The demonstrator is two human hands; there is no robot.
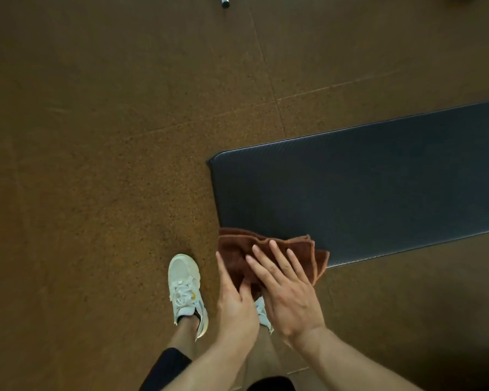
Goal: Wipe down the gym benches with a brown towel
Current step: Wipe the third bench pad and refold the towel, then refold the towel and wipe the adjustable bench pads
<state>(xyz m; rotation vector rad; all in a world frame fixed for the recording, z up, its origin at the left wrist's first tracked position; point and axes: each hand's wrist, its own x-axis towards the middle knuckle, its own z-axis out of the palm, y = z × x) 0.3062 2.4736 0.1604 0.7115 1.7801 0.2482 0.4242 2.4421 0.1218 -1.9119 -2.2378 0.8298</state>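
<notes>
The far end of the bench pad (364, 190) is cut off by the right edge; its frame and legs are hidden beneath it; the right shoe (261, 313) is mostly covered by both hands; part of the brown towel (237, 249) is concealed under the right hand (288, 289) and the left hand (235, 303); a metal bar (225, 1) is cropped at the top edge.

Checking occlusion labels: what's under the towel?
The towel is held folded between the left hand, beneath, and the right hand, flat on top. Its far edge overlaps the bench corner. A white shoe shows below, mostly hidden.
</notes>
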